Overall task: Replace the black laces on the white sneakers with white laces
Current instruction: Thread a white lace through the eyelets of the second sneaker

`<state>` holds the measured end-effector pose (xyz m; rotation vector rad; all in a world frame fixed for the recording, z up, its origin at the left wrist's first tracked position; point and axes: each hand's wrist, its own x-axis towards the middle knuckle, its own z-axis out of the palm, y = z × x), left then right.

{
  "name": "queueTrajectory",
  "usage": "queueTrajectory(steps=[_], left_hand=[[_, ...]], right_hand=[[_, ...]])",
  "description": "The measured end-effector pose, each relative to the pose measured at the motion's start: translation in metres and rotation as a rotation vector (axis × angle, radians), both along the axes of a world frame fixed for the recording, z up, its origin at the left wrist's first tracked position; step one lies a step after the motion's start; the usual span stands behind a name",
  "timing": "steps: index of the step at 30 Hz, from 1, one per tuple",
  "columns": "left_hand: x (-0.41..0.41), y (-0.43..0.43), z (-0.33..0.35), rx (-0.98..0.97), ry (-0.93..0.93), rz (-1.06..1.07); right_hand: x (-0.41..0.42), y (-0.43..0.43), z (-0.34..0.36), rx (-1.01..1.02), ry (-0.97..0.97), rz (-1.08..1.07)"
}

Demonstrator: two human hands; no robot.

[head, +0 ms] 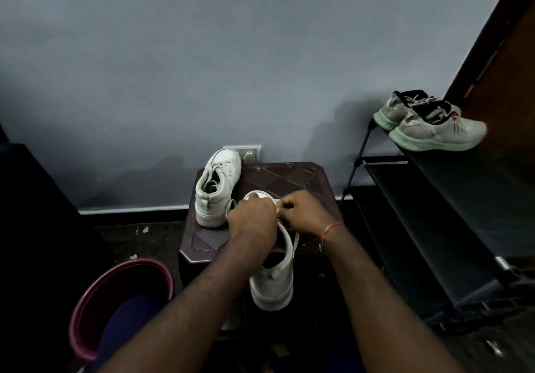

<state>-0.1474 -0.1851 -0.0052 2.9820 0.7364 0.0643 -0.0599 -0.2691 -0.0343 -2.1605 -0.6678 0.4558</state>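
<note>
Right now the near sneaker [273, 280] lies on the front of the stool [289, 178], its heel overhanging toward the person and its toe end under both hands. Curled, the right hand [304, 210] pinches a white lace [296, 242] that trails down the shoe's side. Beside it, the left hand [252, 217] hides its fingers, so its grip cannot be told. A second sneaker [217, 187] stands at the stool's back left. Left of the stool sits a pink bucket [130, 264]; its contents are unclear.
</note>
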Motion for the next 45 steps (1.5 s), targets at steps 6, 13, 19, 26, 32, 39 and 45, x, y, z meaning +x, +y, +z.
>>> queueTrajectory(steps=[6, 13, 19, 26, 32, 39, 45], left_hand=[[-0.005, 0.000, -0.022, -0.149, -0.184, 0.038], [-0.004, 0.010, -0.039, -0.524, -0.214, 0.054], [0.002, 0.008, -0.028, -0.546, -0.162, 0.165], [0.016, 0.010, -0.009, -0.373, -0.069, 0.146], [0.009, 0.017, -0.019, -0.473, -0.101, 0.080], [0.013, 0.023, -0.025, -0.556, -0.177, 0.053], [-0.003, 0.032, -0.014, -0.477, -0.137, -0.075]], right_hand=[[-0.003, 0.006, -0.013, 0.162, -0.002, -0.159], [-0.005, 0.005, -0.023, 0.363, 0.237, -0.263], [-0.002, 0.006, -0.020, 0.188, 0.078, -0.176], [0.001, 0.009, -0.008, 0.004, -0.045, -0.102], [-0.033, -0.011, -0.008, 0.229, 0.045, -0.168], [-0.076, -0.005, -0.020, 0.121, -0.161, -0.168], [-0.070, 0.005, -0.016, 0.067, -0.119, -0.312]])
